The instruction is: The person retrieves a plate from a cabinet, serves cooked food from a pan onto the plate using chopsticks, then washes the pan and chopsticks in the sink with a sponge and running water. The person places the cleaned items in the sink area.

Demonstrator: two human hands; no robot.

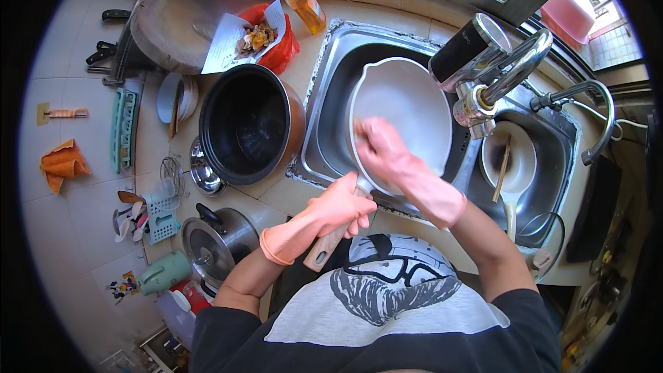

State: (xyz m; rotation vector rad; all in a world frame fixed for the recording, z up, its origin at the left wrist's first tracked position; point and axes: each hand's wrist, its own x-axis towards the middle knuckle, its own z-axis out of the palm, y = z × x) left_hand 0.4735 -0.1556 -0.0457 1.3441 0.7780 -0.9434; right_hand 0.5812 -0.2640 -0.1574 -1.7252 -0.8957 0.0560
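A large light-coloured pan with a pouring lip (409,98) is tilted over the left basin of the steel sink (331,129). My left hand (342,204), in a pink rubber glove, grips its wooden handle (327,248). My right hand (380,145), gloved the same way, is closed at the pan's inner left side, around something brownish that is blurred and mostly hidden. In the right basin lies a smaller pale pan (520,166) with dark residue and chopsticks (501,168) across it.
Left of the sink stands a black inner pot (248,124), with a lidded steel pot (207,243) nearer me. Food scraps (256,39) and a dish soap bottle (305,8) sit behind. The chrome faucet (518,72) overhangs the sink's divider.
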